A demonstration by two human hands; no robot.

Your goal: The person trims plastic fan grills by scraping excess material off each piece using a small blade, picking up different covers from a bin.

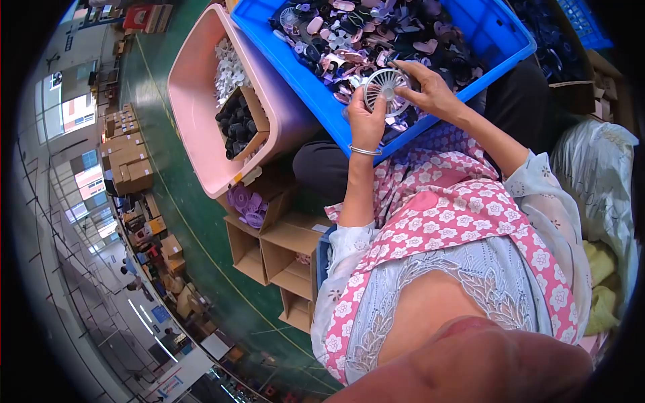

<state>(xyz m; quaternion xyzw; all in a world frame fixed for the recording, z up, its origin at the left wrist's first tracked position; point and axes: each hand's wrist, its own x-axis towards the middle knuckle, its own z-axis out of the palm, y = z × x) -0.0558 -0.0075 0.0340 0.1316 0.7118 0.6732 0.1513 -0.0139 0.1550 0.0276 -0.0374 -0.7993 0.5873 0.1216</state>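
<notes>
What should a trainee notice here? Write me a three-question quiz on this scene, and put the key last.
1. Multiple choice: What colour is the crate below the round grille held between the left hand and right hand? A: yellow; B: blue; C: red.
2. True or false: The bracelet is on the left wrist.
3. Fill in: The small white parts lie in the ____ tub.

Key: 1 B; 2 true; 3 pink.

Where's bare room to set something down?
The green floor between pink tub and stacked cartons; apparently also the cardboard box just below the one with purple parts. Crowded: blue crate, heaped with small parts.
</notes>
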